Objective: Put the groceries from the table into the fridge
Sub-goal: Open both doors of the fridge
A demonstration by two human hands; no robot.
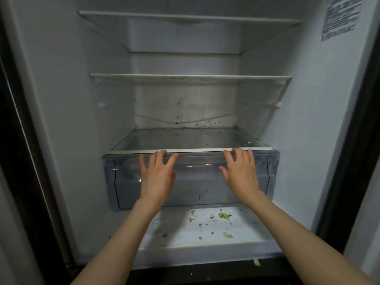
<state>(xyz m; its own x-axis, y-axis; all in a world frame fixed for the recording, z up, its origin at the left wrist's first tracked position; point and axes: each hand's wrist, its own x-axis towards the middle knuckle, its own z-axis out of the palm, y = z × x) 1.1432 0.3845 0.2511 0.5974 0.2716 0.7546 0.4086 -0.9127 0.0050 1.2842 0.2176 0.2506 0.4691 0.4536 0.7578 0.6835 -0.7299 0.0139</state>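
Observation:
The fridge stands open in front of me, its shelves bare and dirty. A clear plastic crisper drawer sits low in it, under a glass shelf. My left hand lies against the drawer's front with fingers spread, fingertips at the top edge. My right hand does the same further right, fingers straight and reaching the shelf's white trim. Neither hand holds anything. No groceries and no table are in view.
Two more glass shelves sit higher up. Below the drawer, the white fridge floor carries green leaf scraps and dark crumbs. A printed label is stuck to the right inner wall. The dark door frame borders the left.

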